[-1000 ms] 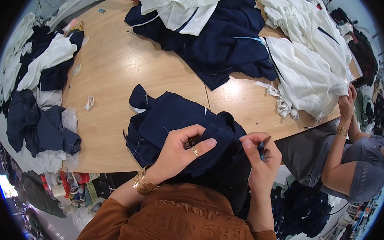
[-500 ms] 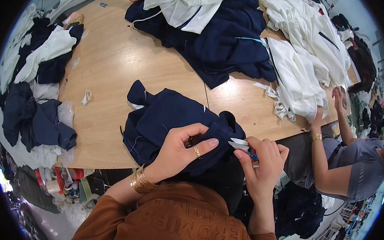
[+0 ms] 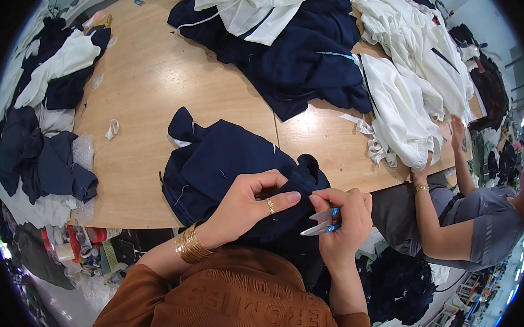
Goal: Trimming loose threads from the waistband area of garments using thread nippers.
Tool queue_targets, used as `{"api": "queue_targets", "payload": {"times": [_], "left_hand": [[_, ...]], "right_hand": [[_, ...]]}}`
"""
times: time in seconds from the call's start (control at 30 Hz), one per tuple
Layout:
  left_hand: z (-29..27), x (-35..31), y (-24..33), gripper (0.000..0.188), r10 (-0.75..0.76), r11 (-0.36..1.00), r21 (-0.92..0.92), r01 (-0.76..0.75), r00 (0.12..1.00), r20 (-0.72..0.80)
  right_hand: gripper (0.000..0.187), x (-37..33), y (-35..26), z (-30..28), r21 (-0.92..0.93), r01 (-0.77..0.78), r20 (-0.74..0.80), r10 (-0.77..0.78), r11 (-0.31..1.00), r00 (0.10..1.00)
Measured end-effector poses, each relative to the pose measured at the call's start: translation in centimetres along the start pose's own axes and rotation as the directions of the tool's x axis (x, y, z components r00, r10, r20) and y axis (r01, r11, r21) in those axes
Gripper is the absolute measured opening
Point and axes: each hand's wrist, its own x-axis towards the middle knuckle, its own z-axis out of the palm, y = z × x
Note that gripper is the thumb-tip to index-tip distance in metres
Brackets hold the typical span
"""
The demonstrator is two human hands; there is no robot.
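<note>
A navy blue garment (image 3: 227, 147) lies bunched at the table's near edge, a few pale loose threads on it. My left hand (image 3: 245, 207) is closed on its gathered edge, thumb on top. Thread snips (image 3: 316, 230) with pale blades and blue grips are tucked in my right hand (image 3: 349, 224), blades apart and pointing left, below the fabric edge. The thumb and forefinger of that hand pinch together at the garment's right edge. Whether a thread is between those fingertips is too small to tell.
More navy cloth (image 3: 291, 64) and white garments (image 3: 395, 105) are heaped across the table (image 3: 125, 174). Dark and white clothes (image 3: 43, 164) line the left edge. At the right, a co-worker (image 3: 454, 224) handles a white garment. A small white loop (image 3: 112, 129) lies on the left.
My right hand has turned, swinging the snips' blades down and away from the cloth, while its thumb and forefinger have come to the garment's edge. My left hand keeps its hold.
</note>
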Motion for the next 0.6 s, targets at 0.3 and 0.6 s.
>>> {"api": "queue_targets", "payload": {"times": [0.3, 0.6], "left_hand": [[-0.3, 0.0, 0.7, 0.016, -0.028, 0.998, -0.062, 0.027, 1.000, -0.010], [-0.4, 0.0, 0.5, 0.014, 0.004, 0.999, -0.053, -0.004, 1.000, -0.006]], "right_hand": [[0.011, 0.0, 1.6, -4.1, 0.529, -0.373, 0.309, 0.236, 0.762, 0.921], [0.033, 0.8, 0.4, -3.5, -0.188, -0.029, 0.298, 0.085, 0.982, 0.951]]}}
